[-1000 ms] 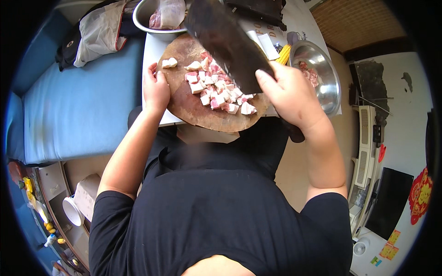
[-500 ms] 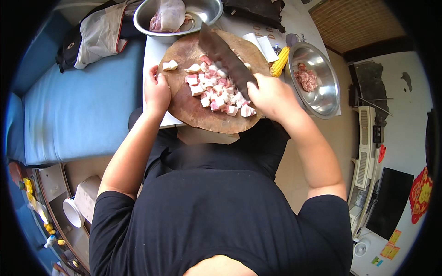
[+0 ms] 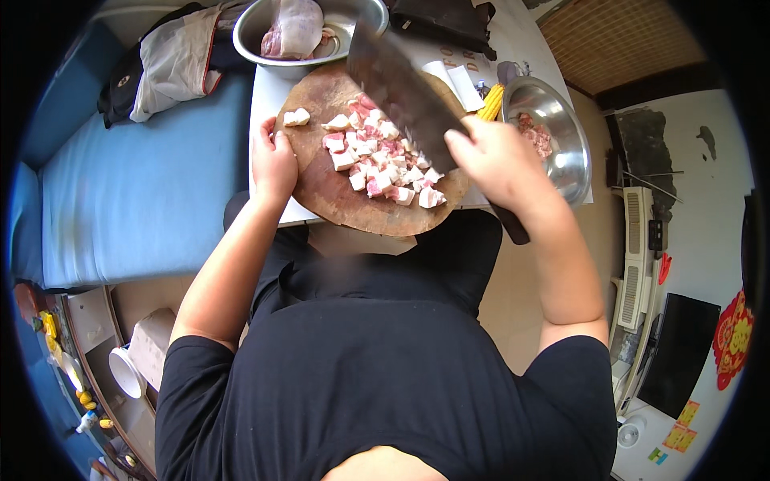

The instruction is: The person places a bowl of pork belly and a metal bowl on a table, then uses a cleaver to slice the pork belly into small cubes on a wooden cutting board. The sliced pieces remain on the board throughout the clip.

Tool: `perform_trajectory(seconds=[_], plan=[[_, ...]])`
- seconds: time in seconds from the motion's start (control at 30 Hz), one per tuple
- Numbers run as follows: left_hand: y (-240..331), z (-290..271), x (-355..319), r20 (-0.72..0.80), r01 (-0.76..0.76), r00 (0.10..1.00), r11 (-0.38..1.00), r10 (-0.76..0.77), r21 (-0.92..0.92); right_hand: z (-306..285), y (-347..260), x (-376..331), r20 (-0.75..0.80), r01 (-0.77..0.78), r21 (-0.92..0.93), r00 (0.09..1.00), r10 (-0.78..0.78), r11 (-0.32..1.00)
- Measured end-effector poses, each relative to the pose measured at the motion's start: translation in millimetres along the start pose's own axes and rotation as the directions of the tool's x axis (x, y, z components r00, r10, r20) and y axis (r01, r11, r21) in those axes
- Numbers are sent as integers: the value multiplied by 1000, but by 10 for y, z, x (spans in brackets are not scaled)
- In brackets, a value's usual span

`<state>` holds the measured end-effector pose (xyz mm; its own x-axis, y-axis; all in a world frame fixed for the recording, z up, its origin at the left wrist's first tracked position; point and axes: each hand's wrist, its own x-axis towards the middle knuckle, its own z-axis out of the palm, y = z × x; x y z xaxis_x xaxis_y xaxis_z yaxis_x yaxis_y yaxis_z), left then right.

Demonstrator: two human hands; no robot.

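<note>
A round wooden chopping board [image 3: 321,184] lies at the near edge of the table, with a heap of diced pork [image 3: 373,164], pink and white, on its middle. My right hand [image 3: 493,160] is closed round the handle of a broad dark cleaver [image 3: 409,100]. The blade is raised and tilted over the right side of the heap, blurred by motion. At the board's left rim, my left hand [image 3: 274,160] steadies it, thumb on top and fingers along the side. A separate bit of pork [image 3: 296,117] lies near that thumb.
A metal basin with a large piece of meat [image 3: 293,28] stands at the back left. On the right, a steel bowl [image 3: 571,160] holds minced meat [image 3: 533,135], beside a corn cob [image 3: 491,103]. A dark bag [image 3: 449,22] lies behind. A blue couch [image 3: 144,192] adjoins the table's left.
My right hand has lifted the cleaver off the pork and moved slightly right, bringing the handle's end into view. My left hand has stayed at the board's rim.
</note>
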<state>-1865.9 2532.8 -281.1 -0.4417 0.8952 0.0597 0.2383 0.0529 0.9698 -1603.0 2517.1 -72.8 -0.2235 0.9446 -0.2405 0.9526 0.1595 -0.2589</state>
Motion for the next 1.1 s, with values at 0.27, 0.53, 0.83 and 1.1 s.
perform_trajectory(seconds=[0.27, 0.53, 0.83, 1.1], plan=[[86, 22, -11, 10, -17, 1000, 999, 17, 35, 293, 127, 114, -45, -25, 46, 999, 27, 999], [15, 13, 12, 26, 22, 999, 1000, -22, -6, 230, 87, 16, -164, -46, 243, 983, 88, 969], [53, -3, -30, 1, 20, 1000, 999, -19, -30, 113, -39, -42, -219, 104, 183, 974, -62, 978], [-6, -21, 16, 4, -11, 1000, 1000, 11, -7, 13, -158, -36, -90, 57, 107, 995, -47, 993]])
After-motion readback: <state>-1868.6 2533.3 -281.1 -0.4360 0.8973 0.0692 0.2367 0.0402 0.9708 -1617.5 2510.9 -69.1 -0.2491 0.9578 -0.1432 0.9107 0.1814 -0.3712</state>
